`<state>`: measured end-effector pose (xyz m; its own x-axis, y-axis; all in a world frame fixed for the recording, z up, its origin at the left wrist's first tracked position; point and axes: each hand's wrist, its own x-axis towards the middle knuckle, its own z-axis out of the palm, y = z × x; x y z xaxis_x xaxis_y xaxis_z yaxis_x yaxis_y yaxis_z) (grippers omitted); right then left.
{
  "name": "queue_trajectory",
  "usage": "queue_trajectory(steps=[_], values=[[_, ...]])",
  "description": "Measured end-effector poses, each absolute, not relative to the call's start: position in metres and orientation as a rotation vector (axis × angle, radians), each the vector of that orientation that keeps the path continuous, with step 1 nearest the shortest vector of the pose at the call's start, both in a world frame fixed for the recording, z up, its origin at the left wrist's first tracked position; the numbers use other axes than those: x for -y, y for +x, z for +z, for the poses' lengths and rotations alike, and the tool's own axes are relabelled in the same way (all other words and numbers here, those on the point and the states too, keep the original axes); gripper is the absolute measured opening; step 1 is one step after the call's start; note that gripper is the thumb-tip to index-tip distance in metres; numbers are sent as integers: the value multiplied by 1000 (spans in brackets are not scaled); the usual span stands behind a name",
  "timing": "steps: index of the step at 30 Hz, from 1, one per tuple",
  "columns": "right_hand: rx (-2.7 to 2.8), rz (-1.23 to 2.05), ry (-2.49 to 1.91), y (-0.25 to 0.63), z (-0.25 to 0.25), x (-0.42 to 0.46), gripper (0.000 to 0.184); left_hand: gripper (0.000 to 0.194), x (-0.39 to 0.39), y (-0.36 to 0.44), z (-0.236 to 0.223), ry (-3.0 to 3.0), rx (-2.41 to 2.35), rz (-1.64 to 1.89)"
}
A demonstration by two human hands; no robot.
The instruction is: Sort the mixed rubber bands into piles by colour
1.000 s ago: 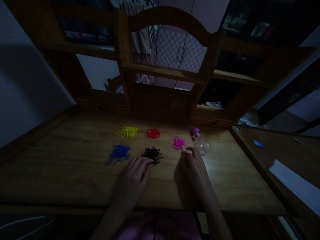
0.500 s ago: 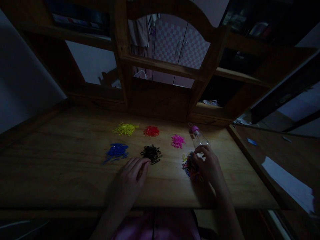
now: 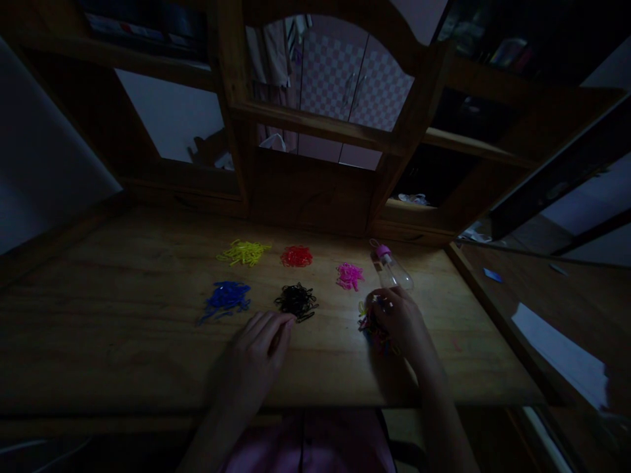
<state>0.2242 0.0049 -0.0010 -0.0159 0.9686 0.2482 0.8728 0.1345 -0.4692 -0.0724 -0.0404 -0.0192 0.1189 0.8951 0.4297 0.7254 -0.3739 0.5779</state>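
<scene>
My left hand (image 3: 261, 341) rests on the table, thumb and forefinger pinched together at the near edge of a pile of black rubber bands (image 3: 296, 300). Whether anything sits in that pinch is too dark to see. My right hand (image 3: 401, 322) is bent over a mixed-colour pile of small rubber bands (image 3: 374, 334). Its fingers are closed around a few of them, partly hidden. Sorted heaps lie farther off: yellow bands (image 3: 245, 252), red bands (image 3: 296, 256), pink bands (image 3: 350, 276) and blue bands (image 3: 227, 297).
Just beyond my right hand lies a clear bulb-shaped bottle (image 3: 394, 272) with a pink cap. A wooden hutch with shelves (image 3: 310, 197) closes off the back of the wooden table (image 3: 123, 328). White paper (image 3: 562, 355) is on a surface to the right.
My right hand has shifted slightly left and its fingers have closed down into the mixed pile. The left hand stays by the black bands. The view has shifted slightly.
</scene>
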Motion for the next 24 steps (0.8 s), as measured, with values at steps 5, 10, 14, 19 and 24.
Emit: queue_trajectory(steps=[5, 10, 14, 19, 24], values=[[1845, 280, -1917, 228, 1, -16, 9, 16, 39, -73, -19, 2181, -1604, 1087], [1758, 491, -1878, 239, 4, -18, 10, 16, 39, -73, -19, 2178, -1618, 1087], [1656, 573, -1847, 251, 7, -17, 13, 17, 39, -73, -19, 2181, -1634, 1077], [1520, 622, -1801, 263, 14, -14, 17, 17, 39, -73, -21, 2178, -1601, 1078], [1439, 836, -1679, 260, 27, -14, 26, 16, 39, -73, -21, 2195, -1609, 1097]])
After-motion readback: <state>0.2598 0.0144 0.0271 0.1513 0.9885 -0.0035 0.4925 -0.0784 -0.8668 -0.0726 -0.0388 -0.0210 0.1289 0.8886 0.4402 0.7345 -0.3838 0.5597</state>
